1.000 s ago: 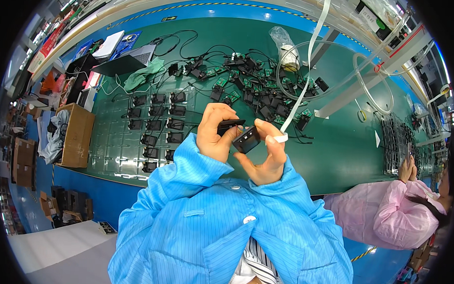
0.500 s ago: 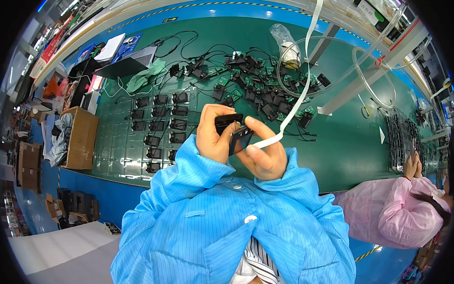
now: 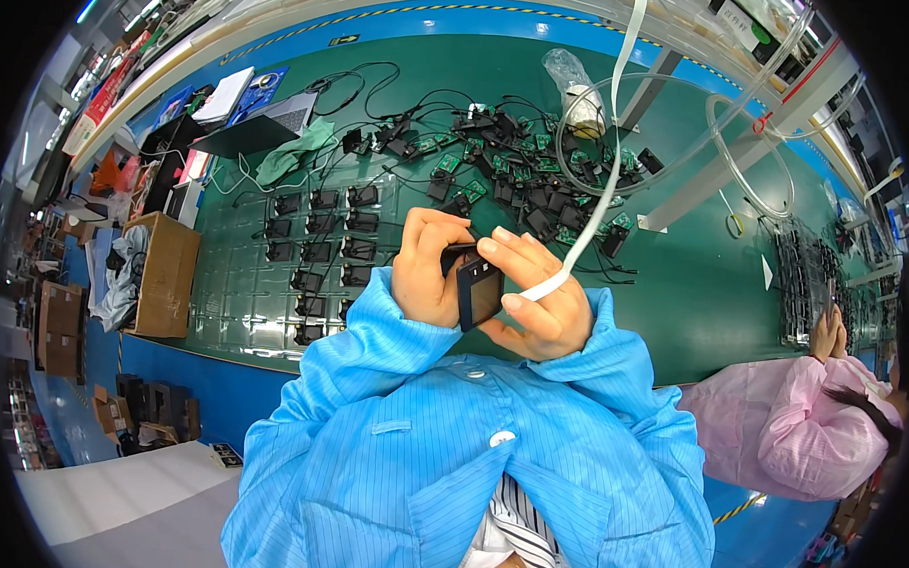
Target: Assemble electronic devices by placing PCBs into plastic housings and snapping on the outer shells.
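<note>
My left hand is closed round a flat black rectangular casing with a dark glossy face, held in front of my chest. Part of a second black piece shows behind it, at the left fingers; whether the two are joined I cannot tell. The lower end of a white tube lies between the thumb and fingers of my right hand, which is closed on it. That tube end points towards the casing. My right fingertips are at the casing's upper right edge.
A heap of black modules with green circuit boards covers the back middle of the table. Rows of black modules sit in a clear tray at left, near a cardboard box. A co-worker in pink is at right.
My right hand and the tube end have shifted slightly right, its fingers now stretching over the casing's top edge. The casing has turned to show more of its face, hiding more of the second piece.
</note>
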A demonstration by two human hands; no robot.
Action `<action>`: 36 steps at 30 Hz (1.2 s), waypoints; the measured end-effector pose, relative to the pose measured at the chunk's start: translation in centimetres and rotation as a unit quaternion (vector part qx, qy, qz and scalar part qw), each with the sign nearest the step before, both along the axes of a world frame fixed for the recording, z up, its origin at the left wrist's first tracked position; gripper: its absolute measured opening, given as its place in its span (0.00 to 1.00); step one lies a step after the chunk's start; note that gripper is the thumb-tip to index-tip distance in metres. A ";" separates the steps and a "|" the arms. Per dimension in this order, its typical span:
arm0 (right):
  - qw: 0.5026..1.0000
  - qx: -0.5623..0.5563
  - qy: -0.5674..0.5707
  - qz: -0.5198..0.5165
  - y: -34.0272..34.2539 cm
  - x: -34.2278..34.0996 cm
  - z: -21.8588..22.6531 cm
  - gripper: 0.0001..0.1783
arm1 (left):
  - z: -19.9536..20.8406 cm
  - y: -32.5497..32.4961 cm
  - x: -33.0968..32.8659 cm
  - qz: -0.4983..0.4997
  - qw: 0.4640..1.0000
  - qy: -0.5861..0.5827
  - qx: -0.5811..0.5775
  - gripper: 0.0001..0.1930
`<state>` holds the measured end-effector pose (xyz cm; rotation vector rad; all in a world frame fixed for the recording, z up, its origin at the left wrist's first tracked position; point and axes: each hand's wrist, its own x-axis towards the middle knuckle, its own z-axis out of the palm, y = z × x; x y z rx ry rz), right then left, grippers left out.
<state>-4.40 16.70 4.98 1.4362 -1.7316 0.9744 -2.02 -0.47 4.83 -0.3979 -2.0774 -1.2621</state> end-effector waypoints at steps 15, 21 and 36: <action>0.993 -0.033 -0.111 -0.029 0.2 -0.3 -1.2 0.51 | 0.6 1.4 0.8 -0.289 0.858 -0.263 0.333 0.21; 0.992 -0.039 -0.066 -0.099 -0.4 0.3 -1.1 0.51 | 0.6 2.3 1.2 -0.193 0.919 -0.226 0.259 0.20; 0.915 -0.048 -0.380 -0.127 3.1 3.0 2.5 0.36 | 0.5 0.8 1.1 -0.192 0.871 -0.321 0.317 0.18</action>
